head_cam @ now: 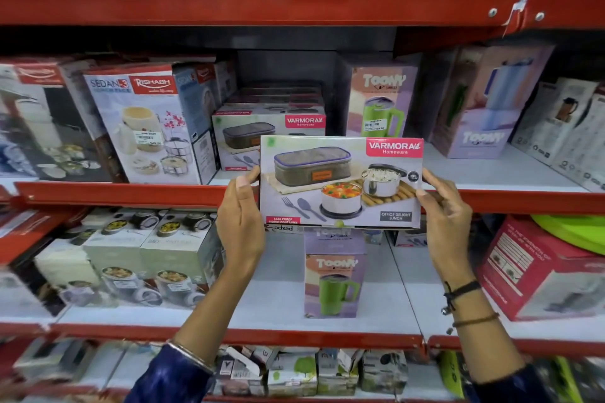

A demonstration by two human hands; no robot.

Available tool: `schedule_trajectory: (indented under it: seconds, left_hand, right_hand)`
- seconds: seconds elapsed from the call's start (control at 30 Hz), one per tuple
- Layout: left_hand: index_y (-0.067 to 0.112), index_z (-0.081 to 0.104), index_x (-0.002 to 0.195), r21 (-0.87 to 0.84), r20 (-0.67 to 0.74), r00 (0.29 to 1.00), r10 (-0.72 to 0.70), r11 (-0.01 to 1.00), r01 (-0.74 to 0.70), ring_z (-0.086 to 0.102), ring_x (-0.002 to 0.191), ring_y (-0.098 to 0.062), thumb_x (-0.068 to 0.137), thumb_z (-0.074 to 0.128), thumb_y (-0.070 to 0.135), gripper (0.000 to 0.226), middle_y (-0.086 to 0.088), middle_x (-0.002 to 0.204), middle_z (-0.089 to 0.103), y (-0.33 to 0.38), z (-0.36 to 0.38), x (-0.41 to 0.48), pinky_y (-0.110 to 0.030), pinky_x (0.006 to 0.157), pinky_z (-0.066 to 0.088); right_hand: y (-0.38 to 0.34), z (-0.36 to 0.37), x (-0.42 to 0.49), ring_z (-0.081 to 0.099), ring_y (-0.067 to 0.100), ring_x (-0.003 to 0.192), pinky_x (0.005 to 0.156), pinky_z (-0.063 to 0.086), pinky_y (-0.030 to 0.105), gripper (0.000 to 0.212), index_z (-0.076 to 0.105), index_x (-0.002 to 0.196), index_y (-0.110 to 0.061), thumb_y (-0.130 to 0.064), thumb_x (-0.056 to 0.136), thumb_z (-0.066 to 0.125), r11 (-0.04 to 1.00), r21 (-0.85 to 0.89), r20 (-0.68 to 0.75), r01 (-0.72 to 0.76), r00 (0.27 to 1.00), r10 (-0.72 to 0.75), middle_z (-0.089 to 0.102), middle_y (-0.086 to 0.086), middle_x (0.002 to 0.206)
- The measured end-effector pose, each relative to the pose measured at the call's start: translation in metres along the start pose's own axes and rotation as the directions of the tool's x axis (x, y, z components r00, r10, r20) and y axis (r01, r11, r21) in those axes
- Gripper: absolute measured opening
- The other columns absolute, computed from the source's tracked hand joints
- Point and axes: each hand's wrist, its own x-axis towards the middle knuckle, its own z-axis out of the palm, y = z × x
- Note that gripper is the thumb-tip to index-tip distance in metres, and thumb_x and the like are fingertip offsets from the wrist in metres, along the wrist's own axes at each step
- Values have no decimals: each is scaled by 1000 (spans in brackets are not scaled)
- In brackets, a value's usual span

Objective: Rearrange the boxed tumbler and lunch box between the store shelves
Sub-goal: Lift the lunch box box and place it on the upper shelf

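I hold a flat Varmora lunch box carton (340,181) in the air in front of the middle red shelf edge. My left hand (240,222) grips its left end and my right hand (443,216) grips its right end. Below it, on the lower shelf, a purple Toony tumbler box (330,285) with a green mug picture stands upright. A second Toony tumbler box (381,101) stands on the middle shelf, to the right of a stack of Varmora lunch box cartons (268,134).
A Rishabh Sedan box (144,124) and other cartons fill the middle shelf's left. More Toony boxes (484,108) stand at the right. Casserole boxes (140,255) sit lower left, a red box (537,271) lower right. White shelf surface (474,170) shows right of the tumbler box.
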Motion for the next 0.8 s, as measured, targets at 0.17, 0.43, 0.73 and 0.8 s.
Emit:
schedule_trajectory:
  seconds: [0.17, 0.43, 0.73, 0.8]
  left_hand:
    - [38, 61, 118, -7, 8, 1000, -10, 1000, 10, 60, 110, -15, 93, 24, 60, 49, 11, 118, 65, -6, -6, -1, -53, 91, 51]
    - [29, 57, 124, 25, 18, 998, 62, 998, -63, 58, 113, -15, 96, 26, 49, 47, 4, 122, 63, 0, -14, 12, -49, 95, 49]
    - [12, 31, 144, 255, 98, 984, 147, 952, -167, 34, 136, -17, 97, 31, 38, 53, -6, 150, 38, -9, -17, 56, -27, 107, 25]
    - [11, 20, 147, 265, 142, 982, 125, 951, -159, 21, 142, -16, 99, 35, 37, 56, -6, 156, 24, -22, -14, 67, -27, 113, 16]
  right_hand:
    - [0, 4, -7, 59, 14, 104, 94, 49, 32, 38, 59, 119, -22, 1, 88, 55, 1000, -14, -2, -8, 1000, 8, 59, 6, 119]
    - [-11, 25, -2, 60, 11, 100, 84, 49, 13, 35, 58, 119, -20, -2, 89, 56, 993, -89, 1, 78, 997, -78, 60, 11, 123]
    - [-17, 94, 29, 55, 17, 107, 90, 48, 26, 48, 51, 122, -23, -11, 80, 70, 993, -109, 83, 41, 996, -32, 55, 2, 122]
    - [-10, 111, 32, 53, 15, 106, 92, 46, 26, 53, 48, 124, -21, -10, 78, 72, 992, -129, 122, 10, 993, 6, 53, 0, 120]
